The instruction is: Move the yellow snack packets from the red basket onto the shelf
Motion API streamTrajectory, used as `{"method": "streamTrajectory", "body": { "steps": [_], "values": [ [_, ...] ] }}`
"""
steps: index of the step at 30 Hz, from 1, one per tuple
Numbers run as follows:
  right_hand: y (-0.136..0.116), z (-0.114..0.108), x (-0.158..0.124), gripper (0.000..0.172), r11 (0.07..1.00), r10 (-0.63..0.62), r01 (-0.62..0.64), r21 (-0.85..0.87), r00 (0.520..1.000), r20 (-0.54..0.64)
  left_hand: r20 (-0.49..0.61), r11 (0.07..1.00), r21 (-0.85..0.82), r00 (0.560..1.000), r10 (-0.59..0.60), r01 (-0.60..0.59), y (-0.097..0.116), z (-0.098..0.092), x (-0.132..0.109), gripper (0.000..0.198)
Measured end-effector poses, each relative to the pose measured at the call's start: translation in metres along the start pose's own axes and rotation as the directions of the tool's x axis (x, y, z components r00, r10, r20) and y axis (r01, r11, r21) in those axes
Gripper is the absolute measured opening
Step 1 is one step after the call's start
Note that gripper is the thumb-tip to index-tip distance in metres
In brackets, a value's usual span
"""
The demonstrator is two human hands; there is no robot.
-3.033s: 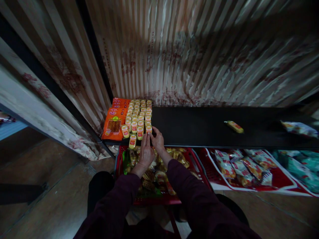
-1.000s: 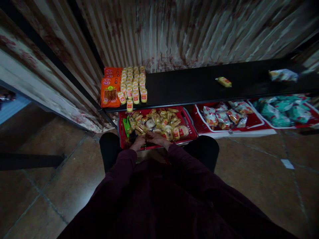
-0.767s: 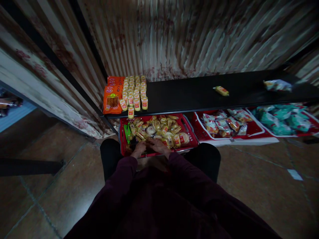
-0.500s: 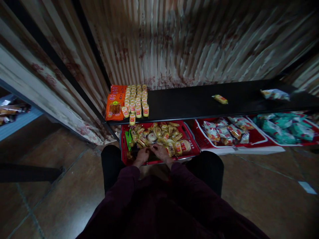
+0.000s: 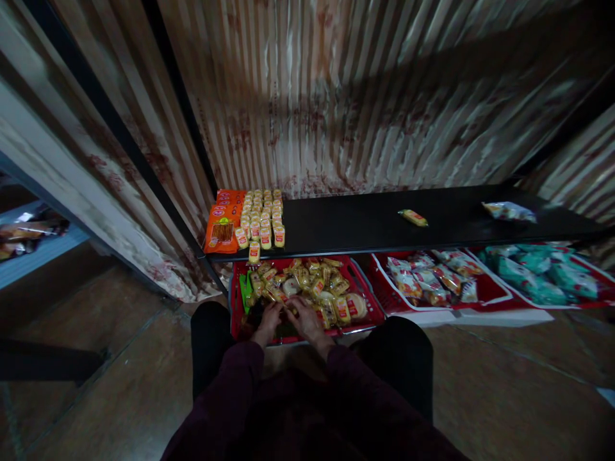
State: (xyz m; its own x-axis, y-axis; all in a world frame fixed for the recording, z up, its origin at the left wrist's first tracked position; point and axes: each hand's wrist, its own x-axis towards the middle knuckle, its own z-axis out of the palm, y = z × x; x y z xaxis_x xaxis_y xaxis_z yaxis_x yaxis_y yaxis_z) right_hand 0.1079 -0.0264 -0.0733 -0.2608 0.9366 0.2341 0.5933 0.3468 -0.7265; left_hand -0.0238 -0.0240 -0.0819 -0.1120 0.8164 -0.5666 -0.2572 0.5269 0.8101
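Low on the floor in front of me stands a red basket [image 5: 234,302] full of small yellow snack packets [image 5: 319,285]. Both my hands are down in its near end, side by side. My left hand [image 5: 268,318] has its fingers curled among the packets, and what they hold is too dim to name. My right hand [image 5: 305,320] is curled over a yellow packet beside it. Above the basket, rows of the same packets [image 5: 262,218] stand on the left end of a black shelf [image 5: 355,221]. One packet [image 5: 254,251] sits at the shelf's front edge.
Orange flat packs [image 5: 221,228] lie left of the rows. A lone yellow packet [image 5: 413,218] and a pale bag [image 5: 509,210] lie further right on the shelf. Under it are a red tray of mixed packets [image 5: 432,278] and teal bags [image 5: 538,275]. Corrugated wall behind.
Three seconds ago both hands were at the rows on the shelf; they have dropped into the red basket and have stayed there over the last second while my view tilted upward.
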Motion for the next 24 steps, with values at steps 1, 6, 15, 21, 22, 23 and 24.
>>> {"method": "streamTrajectory", "body": {
  "steps": [1, 6, 15, 21, 22, 23, 24],
  "values": [
    [-0.002, -0.001, -0.001, 0.024, 1.0, -0.008, 0.008, -0.008, 1.0, 0.006, -0.008, 0.996, -0.084, 1.0, -0.018, 0.017, 0.003, 0.003, -0.002, 0.025],
    [0.0, 0.002, 0.0, 0.032, 1.0, 0.03, -0.03, -0.005, 0.998, 0.049, 0.064, 0.949, -0.312, 0.998, -0.013, 0.033, 0.017, 0.013, -0.006, 0.022],
    [0.027, 0.016, 0.006, 0.048, 0.94, 0.288, -0.286, 0.188, 0.958, 0.019, 0.067, 0.924, -0.358, 0.991, -0.114, 0.131, 0.012, 0.007, -0.005, 0.029],
    [0.031, 0.016, 0.007, 0.051, 0.888, 0.384, -0.374, 0.268, 0.923, 0.015, 0.041, 0.954, -0.282, 0.995, -0.095, 0.103, 0.011, 0.005, -0.007, 0.034],
    [0.032, 0.017, 0.007, 0.051, 0.878, 0.394, -0.383, 0.289, 0.919, 0.018, 0.045, 0.951, -0.29, 0.995, -0.095, 0.104, 0.011, 0.004, -0.007, 0.035],
    [0.032, 0.017, 0.007, 0.05, 0.87, 0.397, -0.385, 0.309, 0.918, 0.027, 0.05, 0.949, -0.296, 0.994, -0.095, 0.106, 0.011, 0.004, -0.008, 0.036],
    [0.032, 0.016, 0.007, 0.049, 0.866, 0.39, -0.381, 0.323, 0.92, 0.041, 0.055, 0.948, -0.3, 0.994, -0.096, 0.108, 0.011, 0.004, -0.008, 0.037]
  ]
}}
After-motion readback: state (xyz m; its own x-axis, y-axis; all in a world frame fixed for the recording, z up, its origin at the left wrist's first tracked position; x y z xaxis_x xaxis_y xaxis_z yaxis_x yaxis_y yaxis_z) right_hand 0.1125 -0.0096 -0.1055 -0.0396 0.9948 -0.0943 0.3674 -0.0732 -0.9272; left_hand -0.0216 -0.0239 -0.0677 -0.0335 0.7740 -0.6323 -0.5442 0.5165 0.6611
